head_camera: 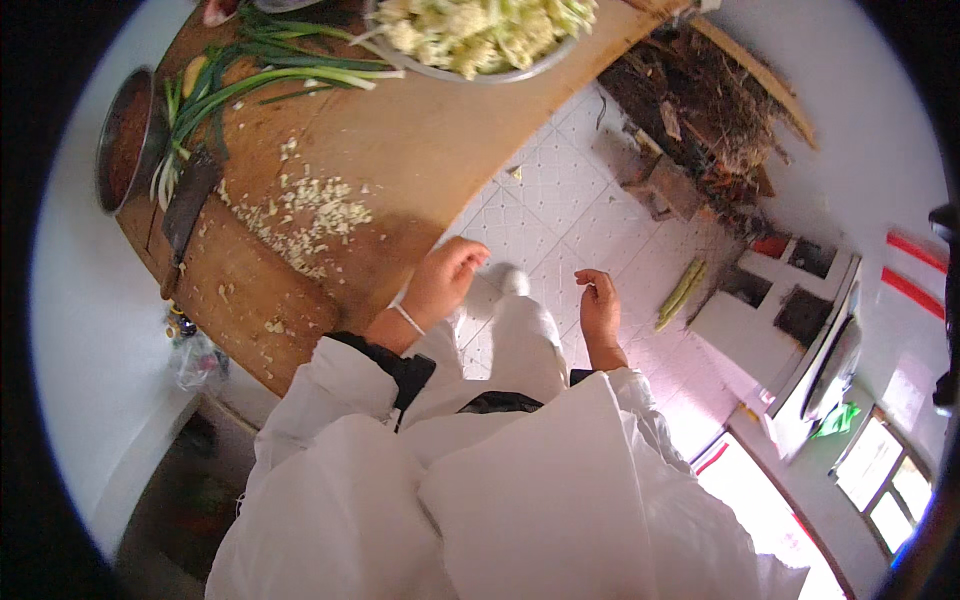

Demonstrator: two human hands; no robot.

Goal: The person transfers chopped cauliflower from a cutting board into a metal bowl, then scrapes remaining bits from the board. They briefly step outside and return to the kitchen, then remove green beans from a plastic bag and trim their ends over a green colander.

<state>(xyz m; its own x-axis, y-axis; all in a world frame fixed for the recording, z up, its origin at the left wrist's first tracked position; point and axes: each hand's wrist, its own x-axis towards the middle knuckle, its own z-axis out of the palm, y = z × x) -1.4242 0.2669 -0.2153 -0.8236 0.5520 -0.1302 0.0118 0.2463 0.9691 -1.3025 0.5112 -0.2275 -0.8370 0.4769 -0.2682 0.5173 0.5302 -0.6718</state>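
Observation:
My left hand [442, 281] hangs beside the edge of a wooden table [405, 165], its fingers loosely curled and nothing visible in it; a white band circles the wrist. Over the tiled floor, my right hand [598, 311] has bent fingers and no object to be seen in it. On the table lie chopped pale bits [330, 210], a cleaver [187, 206] with a wooden handle and a bunch of green onions [225, 97]. A metal bowl [517, 75] of cauliflower florets [472, 30] stands at the table's far side.
A bowl [124, 142] with reddish-brown contents is at the left. Firewood and brush [697, 112] are heaped by the wall, with bricks [667, 187] beside them. Long green vegetables [682, 294] lie on the floor near a white stove-like block [742, 322]. A window [885, 465] is lower right.

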